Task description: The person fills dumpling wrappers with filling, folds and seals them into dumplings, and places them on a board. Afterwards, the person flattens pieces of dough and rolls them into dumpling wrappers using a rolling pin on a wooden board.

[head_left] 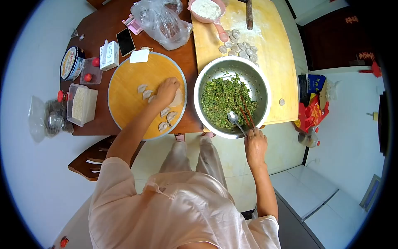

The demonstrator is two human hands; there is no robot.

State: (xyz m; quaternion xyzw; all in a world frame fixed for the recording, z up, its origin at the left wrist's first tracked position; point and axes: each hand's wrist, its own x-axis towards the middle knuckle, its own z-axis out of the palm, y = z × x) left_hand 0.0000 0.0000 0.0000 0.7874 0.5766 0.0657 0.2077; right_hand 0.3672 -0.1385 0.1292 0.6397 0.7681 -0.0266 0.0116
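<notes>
My left hand (167,91) is over the round wooden board (124,89), fingers curled at the edge of a pale flat dumpling wrapper (178,98); the hand hides part of it. Several folded dumplings (162,126) lie on the board around that wrist. My right hand (256,144) grips the handle of a metal spoon (233,117) at the near rim of a steel bowl (267,89). The spoon's head rests on chopped green filling (224,99). Brown chopsticks (247,112) lean in the bowl, their ends close to my right fingers.
Small dough pieces (242,50) lie on the floured rectangular board (282,54) near a rolling pin (249,14) and a pink flour scoop (207,9). A plastic bag (163,25), phone (125,42), white box (109,56), round tin (71,64) and rice-like grain container (83,103) stand left.
</notes>
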